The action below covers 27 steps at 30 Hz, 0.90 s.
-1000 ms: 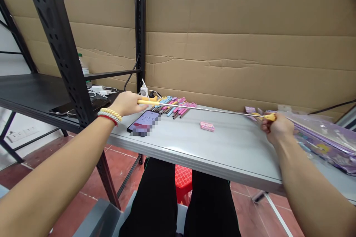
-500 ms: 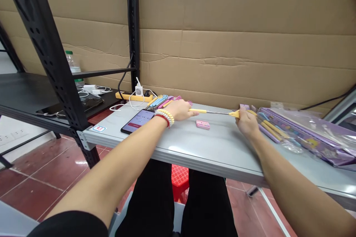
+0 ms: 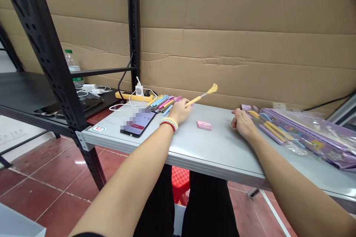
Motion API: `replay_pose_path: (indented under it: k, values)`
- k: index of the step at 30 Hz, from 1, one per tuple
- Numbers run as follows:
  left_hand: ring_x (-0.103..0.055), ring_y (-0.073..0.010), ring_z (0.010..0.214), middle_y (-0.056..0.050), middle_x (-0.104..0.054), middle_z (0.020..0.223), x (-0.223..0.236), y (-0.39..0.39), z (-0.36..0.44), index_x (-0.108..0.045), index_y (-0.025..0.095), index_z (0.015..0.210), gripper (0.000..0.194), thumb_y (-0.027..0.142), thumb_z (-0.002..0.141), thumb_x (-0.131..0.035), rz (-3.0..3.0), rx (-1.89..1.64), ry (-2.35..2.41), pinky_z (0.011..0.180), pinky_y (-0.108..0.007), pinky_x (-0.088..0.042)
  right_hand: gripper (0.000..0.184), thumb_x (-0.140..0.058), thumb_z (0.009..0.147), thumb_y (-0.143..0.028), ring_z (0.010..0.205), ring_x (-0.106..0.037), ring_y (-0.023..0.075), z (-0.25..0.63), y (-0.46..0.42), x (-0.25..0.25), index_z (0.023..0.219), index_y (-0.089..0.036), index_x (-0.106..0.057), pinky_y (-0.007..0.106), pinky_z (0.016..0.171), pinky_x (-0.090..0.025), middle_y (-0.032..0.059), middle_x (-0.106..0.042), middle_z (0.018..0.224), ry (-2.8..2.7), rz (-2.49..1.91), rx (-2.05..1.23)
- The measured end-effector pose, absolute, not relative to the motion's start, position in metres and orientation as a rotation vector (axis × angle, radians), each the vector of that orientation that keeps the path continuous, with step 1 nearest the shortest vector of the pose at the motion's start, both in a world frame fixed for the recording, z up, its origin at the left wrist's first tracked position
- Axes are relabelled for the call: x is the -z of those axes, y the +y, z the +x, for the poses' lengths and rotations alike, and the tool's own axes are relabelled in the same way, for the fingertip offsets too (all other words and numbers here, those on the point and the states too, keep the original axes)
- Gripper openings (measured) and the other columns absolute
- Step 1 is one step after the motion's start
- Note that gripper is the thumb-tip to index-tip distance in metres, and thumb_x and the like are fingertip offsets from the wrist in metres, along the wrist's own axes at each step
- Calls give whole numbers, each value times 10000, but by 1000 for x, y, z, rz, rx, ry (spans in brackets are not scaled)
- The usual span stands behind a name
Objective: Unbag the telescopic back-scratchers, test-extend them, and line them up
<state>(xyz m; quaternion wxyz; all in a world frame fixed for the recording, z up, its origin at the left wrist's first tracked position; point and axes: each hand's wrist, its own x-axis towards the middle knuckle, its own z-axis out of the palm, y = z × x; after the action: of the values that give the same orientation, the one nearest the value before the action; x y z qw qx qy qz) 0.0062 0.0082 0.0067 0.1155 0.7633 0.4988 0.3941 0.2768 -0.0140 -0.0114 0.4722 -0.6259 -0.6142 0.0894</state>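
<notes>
My left hand, with a beaded bracelet at the wrist, is closed around the handle of a yellow telescopic back scratcher. Its claw-shaped head points up and to the right, and only a short piece of metal rod shows. Behind that hand lies a row of blue, pink and yellow back scratchers, partly covered by it. A small pink box rests on the table between my hands. My right hand sits near the right-hand pile with its fingers curled in, and nothing shows in them.
A phone lies on the grey table at the left. Yellow and purple sticks and a purple plastic-wrapped pouch lie on the right. A yellow power strip with white cables stands by the black rack post. Cardboard walls the back.
My right hand has let go of the back scratcher's head. The rod, drawn out long between both hands before, is now short, and my left hand holds the back scratcher tilted upward.
</notes>
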Motion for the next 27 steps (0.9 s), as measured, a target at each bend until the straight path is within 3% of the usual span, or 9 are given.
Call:
replay_pose_path:
  k: [8,14,21,27]
  values:
    - [-645,-291,927,-158,-677,983,-3,6,2,-563,145,1076,342,321,903,-327,2294,-826,2001,772,-392,-469,447,-272,872,-620,552,-500,195,278,-16,12,855,-228,-484,338,601,-386,0,-508,530,-1603,-1617,-256]
    - [-645,-304,941,-191,-677,989,0,12,2,-541,98,1132,368,296,880,-359,2215,-807,2129,751,-394,-485,495,-251,872,-637,568,-514,194,277,-16,13,876,-214,-509,332,598,-393,-1,-514,536,-1643,-1655,-249]
    - [-627,-283,978,-166,-669,1042,2,10,-3,-630,153,1024,337,371,837,-452,2231,-846,2147,787,-365,-491,568,-220,872,-647,566,-521,186,276,-20,11,907,-190,-556,321,589,-399,3,-535,538,-1688,-1689,-288]
    - [-625,-285,982,-164,-669,1020,2,7,-4,-616,149,1061,340,338,807,-493,2273,-829,2113,790,-362,-495,626,-204,857,-674,561,-522,184,276,-22,9,844,-184,-594,322,579,-390,14,-551,544,-1724,-1756,-316]
